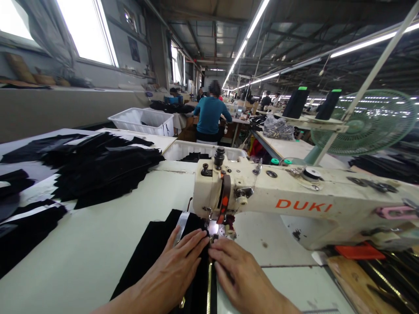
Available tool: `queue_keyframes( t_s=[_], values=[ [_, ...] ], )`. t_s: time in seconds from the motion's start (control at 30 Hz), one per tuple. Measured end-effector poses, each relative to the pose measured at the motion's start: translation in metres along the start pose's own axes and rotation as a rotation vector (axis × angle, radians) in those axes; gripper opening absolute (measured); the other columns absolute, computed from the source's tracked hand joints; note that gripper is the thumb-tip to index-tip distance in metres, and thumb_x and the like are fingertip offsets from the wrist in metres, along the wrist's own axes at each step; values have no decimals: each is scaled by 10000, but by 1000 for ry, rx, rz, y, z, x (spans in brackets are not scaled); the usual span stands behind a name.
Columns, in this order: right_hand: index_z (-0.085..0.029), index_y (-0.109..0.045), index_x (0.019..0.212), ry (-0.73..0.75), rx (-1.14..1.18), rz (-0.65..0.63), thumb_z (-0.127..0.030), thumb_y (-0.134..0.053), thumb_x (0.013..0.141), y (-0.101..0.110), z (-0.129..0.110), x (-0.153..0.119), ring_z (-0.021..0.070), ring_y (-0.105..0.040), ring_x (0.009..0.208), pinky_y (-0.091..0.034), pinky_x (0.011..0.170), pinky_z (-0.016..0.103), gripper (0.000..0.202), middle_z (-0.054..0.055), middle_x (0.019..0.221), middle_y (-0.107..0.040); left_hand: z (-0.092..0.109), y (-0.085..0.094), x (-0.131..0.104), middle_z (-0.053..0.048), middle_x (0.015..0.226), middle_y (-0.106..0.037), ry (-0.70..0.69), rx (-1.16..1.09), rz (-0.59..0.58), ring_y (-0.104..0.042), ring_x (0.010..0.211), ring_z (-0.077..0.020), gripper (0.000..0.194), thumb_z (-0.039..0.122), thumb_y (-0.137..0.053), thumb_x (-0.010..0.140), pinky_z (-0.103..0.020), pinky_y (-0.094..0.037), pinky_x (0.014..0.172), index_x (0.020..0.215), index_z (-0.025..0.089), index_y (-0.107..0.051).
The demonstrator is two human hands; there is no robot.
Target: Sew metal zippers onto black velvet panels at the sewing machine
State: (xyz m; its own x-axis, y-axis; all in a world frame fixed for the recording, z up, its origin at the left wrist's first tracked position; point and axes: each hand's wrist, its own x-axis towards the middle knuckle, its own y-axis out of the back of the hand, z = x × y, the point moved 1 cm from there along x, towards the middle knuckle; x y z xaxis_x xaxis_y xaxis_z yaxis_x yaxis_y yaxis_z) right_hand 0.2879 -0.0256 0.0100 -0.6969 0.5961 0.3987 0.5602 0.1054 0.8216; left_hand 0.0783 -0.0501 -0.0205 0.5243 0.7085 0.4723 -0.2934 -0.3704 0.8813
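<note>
A black fabric piece (149,242) lies on the sewing machine bed, with a pale shiny strip (182,224) on it. My left hand (180,257) rests flat over this fabric, fingers stretched toward the lit needle area. Along the fabric's right edge runs a black zipper (209,285) with gold teeth, leading up to the presser foot. My right hand (240,268) has its fingers bent and closed at the zipper's edge, just in front of the foot. The white sewing machine (262,196) stands over the work; its needle is hard to make out.
Black cut pieces (108,170) are heaped on the left. Behind the machine are white plastic bins (144,122). A green fan (363,122) and black thread cones (295,104) stand at right. Gold-toothed zippers (389,283) lie lower right. A person (209,115) in blue sits ahead.
</note>
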Motion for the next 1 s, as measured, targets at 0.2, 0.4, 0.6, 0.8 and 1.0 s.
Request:
queue_keyframes(
  t_s=[0.2, 0.4, 0.6, 0.8, 1.0],
  values=[
    [-214, -602, 1282, -29, -218, 15, -87, -638, 906, -10, 15, 7, 292, -586, 1119, -530, 968, 466, 398, 67, 1249, -639, 3, -3, -4, -62, 1411, -556, 42, 13, -17, -449, 1356, -172, 486, 112, -450, 946, -430, -13, 1229, 1426, 186, -484],
    [-148, -584, 1253, 86, -375, -10, -109, -681, 917, -18, 21, 14, 283, -609, 1074, -494, 992, 451, 352, 98, 1217, -646, -5, -5, -4, -45, 1402, -548, 17, 39, 13, -426, 1365, -185, 512, 120, -486, 938, -411, 1, 1232, 1441, 213, -466],
    [-149, -586, 1236, 103, -389, 50, -115, -692, 912, -19, 27, 26, 296, -611, 1084, -493, 981, 463, 343, 95, 1174, -672, -15, -7, 3, -37, 1384, -551, 42, 29, -7, -468, 1292, -225, 495, 151, -494, 946, -432, -176, 1201, 1430, 252, -487],
    [-162, -603, 1211, 118, -396, 89, -91, -668, 919, -18, 28, 25, 276, -628, 1051, -482, 988, 461, 307, 103, 1147, -685, -13, -4, 5, -46, 1313, -614, 59, 58, -6, -543, 1190, -238, 462, 158, -513, 938, -394, -345, 1061, 1394, 236, -512],
    [-183, -611, 1188, 138, -311, 54, 0, -592, 915, -17, 29, 24, 261, -630, 1016, -501, 949, 434, 330, 69, 1098, -694, -12, -8, 6, -57, 1301, -631, 49, 76, 22, -555, 1186, -234, 415, 196, -521, 949, -396, -298, 1065, 1363, 206, -534]
  ],
)
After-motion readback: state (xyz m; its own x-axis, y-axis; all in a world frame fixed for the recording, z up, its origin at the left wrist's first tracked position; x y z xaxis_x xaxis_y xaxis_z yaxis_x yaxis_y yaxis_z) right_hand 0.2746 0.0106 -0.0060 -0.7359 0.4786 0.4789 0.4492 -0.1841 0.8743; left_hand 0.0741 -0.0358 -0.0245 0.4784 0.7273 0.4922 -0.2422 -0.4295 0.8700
